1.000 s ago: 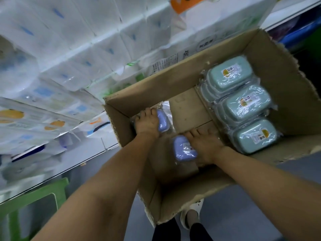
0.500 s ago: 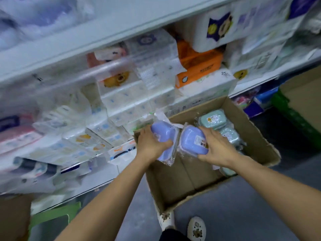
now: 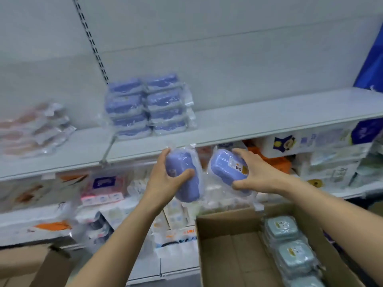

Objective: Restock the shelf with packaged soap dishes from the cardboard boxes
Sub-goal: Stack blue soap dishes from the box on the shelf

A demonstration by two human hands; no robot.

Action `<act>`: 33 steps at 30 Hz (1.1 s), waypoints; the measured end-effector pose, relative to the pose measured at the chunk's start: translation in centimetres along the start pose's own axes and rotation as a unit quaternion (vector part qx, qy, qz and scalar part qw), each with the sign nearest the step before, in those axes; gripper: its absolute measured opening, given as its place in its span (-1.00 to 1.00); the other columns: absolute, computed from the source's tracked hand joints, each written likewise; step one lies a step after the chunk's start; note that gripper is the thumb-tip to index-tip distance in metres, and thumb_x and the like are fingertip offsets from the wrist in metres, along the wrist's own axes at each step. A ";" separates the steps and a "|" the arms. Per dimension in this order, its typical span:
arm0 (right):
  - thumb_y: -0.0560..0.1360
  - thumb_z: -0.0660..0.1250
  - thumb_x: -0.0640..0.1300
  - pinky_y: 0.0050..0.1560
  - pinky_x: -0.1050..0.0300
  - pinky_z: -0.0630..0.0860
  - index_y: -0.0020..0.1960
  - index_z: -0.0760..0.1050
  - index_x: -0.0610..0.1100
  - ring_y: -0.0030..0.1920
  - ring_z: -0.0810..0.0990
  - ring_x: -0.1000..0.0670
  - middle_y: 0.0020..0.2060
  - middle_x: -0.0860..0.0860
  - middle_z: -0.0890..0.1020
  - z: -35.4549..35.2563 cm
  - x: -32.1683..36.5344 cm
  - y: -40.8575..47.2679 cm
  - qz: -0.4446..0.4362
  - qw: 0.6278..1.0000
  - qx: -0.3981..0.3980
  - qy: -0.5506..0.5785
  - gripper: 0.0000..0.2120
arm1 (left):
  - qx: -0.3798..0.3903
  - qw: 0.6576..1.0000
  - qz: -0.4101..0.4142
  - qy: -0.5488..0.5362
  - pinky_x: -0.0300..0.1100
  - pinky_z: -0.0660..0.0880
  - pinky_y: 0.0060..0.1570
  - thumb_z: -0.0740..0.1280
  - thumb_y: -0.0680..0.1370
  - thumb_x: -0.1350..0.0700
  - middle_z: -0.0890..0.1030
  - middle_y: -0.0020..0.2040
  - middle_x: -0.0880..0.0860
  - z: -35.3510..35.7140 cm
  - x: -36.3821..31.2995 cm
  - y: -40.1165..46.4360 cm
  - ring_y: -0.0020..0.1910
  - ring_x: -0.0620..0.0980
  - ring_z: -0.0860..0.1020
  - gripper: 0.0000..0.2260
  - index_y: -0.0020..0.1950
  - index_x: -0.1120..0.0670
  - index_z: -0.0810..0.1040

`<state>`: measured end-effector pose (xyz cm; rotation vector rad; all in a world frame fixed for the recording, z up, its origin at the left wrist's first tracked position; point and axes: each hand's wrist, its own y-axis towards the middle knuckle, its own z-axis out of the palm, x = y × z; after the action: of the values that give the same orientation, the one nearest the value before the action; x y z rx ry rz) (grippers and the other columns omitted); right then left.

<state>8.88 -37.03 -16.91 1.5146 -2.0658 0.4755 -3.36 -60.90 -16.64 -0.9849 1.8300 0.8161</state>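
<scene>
1. A white shelf (image 3: 238, 121) is seen across the middle of the view, with a slotted upright rail (image 3: 93, 42) fixed to the pale back panel above it.
2. On the shelf, left of its middle and near the back, two stacks of wrapped blue soap dishes (image 3: 148, 106) are set side by side, touching each other.
3. Toward the shelf's left end a blurred heap of pinkish packets (image 3: 35, 129) is seen; what they are cannot be told.
4. Below the shelf's front edge, lower shelves are crowded with tissue packs (image 3: 103, 183) and an orange pack (image 3: 277, 162).
5. At the lower right an open cardboard box (image 3: 228, 255) is seen, with a row of wrapped teal soap dishes (image 3: 290, 255) along its right wall.
6. Part of another box (image 3: 31, 266) is seen at the lower left corner.
7. A blue soap dish (image 3: 184, 175) in clear wrap is gripped by the left hand (image 3: 163, 179), thumb across its front and fingers curled behind; it is held upright, just below the shelf's front edge.
8. A second blue soap dish (image 3: 226, 166), wrapped and bearing a label, is gripped by the right hand (image 3: 259, 172), fingers over its top and thumb beneath; it is held tilted, beside the first and apart from it.
9. Nothing lies between the two held dishes and the shelf edge above them.
</scene>
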 end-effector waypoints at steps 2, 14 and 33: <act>0.19 0.49 0.09 0.16 0.10 0.50 0.43 0.16 0.05 0.13 0.49 0.06 0.22 0.06 0.42 -1.7 2.6 1.8 -0.020 1.000 -0.011 0.018 -0.11 | -0.021 1.000 0.003 0.000 -0.11 0.47 0.14 0.51 0.43 -0.08 0.42 0.38 -0.01 -2.8 -1.4 0.7 0.24 0.00 0.49 -0.24 0.52 -0.20 0.18; 0.29 0.51 -0.08 0.10 0.09 0.51 0.38 0.35 -0.09 0.05 0.51 -0.02 0.17 -0.03 0.47 -9.0 17.6 19.7 -0.195 0.975 -0.083 -0.062 -0.30 | -0.146 0.975 -0.024 -0.165 -0.15 0.63 -0.28 0.47 0.48 -0.04 0.52 0.24 0.07 -15.2 -5.0 8.1 0.06 0.02 0.63 -0.44 0.39 0.00 0.31; 0.43 0.38 0.29 0.36 0.16 0.31 0.46 0.31 0.11 0.35 0.35 0.13 0.33 0.09 0.45 -4.8 22.7 26.2 -0.258 0.963 -0.072 0.043 -0.33 | -0.166 0.922 -0.094 -0.336 0.09 0.66 -0.12 0.44 0.45 -0.19 0.56 0.05 0.17 -18.4 -5.8 19.0 0.05 0.21 0.65 -0.34 0.39 0.12 0.29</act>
<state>-20.31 -43.54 1.33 1.8200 -1.5181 0.1796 -25.31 -65.53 -1.41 -0.9148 1.0115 1.1898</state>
